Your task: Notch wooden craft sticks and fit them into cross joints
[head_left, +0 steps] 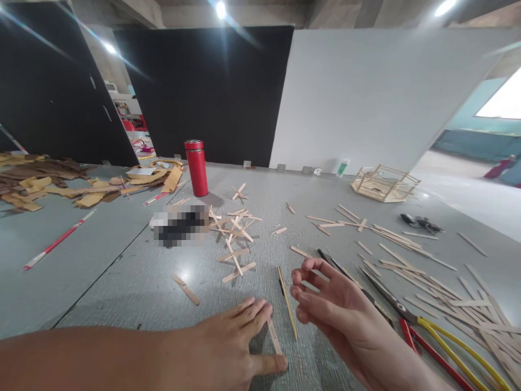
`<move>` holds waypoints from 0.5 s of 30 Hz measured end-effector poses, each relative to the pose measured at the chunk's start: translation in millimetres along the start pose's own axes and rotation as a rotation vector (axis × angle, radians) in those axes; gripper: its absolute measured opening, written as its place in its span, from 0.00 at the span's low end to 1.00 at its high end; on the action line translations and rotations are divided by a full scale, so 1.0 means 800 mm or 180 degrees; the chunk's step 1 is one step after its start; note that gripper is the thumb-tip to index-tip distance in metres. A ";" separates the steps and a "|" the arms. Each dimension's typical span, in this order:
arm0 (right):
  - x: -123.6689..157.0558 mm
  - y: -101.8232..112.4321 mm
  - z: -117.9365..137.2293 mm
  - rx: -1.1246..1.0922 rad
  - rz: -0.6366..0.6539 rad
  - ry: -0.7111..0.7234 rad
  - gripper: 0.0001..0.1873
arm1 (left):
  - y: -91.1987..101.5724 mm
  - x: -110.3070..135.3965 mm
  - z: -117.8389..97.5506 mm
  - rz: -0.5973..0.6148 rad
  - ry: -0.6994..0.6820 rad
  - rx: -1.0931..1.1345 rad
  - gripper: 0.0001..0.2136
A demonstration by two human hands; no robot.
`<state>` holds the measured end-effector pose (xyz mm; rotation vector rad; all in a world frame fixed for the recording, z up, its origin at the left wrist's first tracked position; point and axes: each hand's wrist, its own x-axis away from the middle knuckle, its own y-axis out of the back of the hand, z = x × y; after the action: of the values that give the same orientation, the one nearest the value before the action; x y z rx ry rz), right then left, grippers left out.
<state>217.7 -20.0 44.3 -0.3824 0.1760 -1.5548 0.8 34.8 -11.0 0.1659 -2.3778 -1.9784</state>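
Note:
My left hand (240,336) lies low over the grey table, its thumb at the near end of a flat wooden craft stick (274,335) and its fingertips at the far end. The stick has a small slit-like mark near its middle. My right hand (340,307) is raised just to the right, palm turned inward, fingers loosely curled and apart, with nothing seen in it. Between both hands lies a thin yellow rod (288,304) with a narrow tip, a short dark piece or shadow beside it.
Joined craft sticks (236,255) lie ahead, near a red flask (196,168) and a blurred patch. Pliers with red and yellow handles (423,326) sit beside my right hand, with loose sticks (451,298) beyond. A stick frame (385,184) stands far right; brown scraps (44,184) lie left.

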 end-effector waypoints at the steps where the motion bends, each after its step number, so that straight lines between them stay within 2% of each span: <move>1: 0.000 0.000 -0.001 -0.0010 0.0075 0.0012 0.21 | 0.000 -0.001 -0.001 0.0016 -0.0007 -0.0048 0.22; 6: 0.001 0.005 -0.009 0.0096 0.0362 0.0038 0.20 | 0.002 -0.003 -0.003 0.0057 -0.0056 -0.0329 0.21; 15: 0.004 0.006 -0.020 0.0241 0.0436 -0.0014 0.25 | -0.002 0.001 -0.002 -0.0099 -0.0146 -0.0567 0.22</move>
<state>216.7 -25.6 28.0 -0.3078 0.1365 -1.4212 0.0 32.7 -12.4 0.1529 -2.2224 -2.2177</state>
